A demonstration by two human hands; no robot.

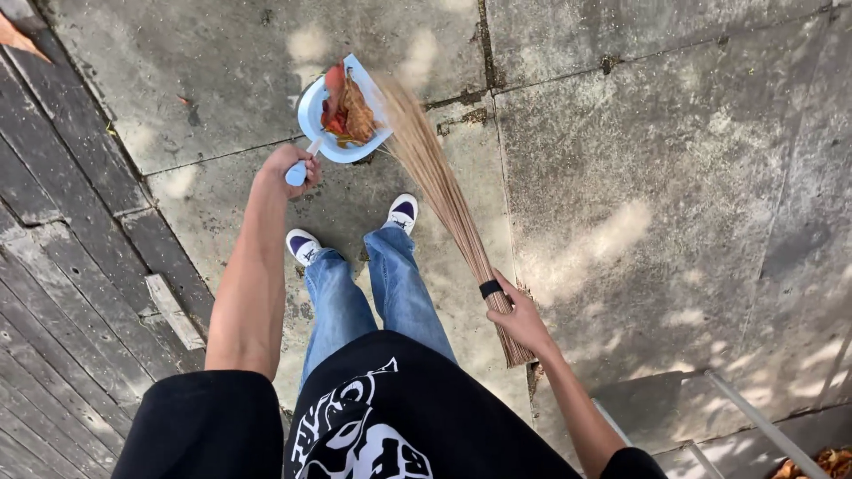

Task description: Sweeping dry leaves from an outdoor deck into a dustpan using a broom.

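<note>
Dustpan (342, 111), pale blue w/ dry leaves (348, 113) heaped inside, is gripped by its handle in the clenched left hand (288, 167), pan just beyond the knuckles, tilted. Broom (444, 191) of thin straw bristles is grasped in the right hand (519, 319) near its bound end, tips brushing the pan's edge. Both prob. light; bristles flexible, so best held at the stiff bundle. Concrete (639, 177) lies beneath.

Leaf-filled blue dustpan (342, 111) — tilted straw broom (444, 191)
</note>
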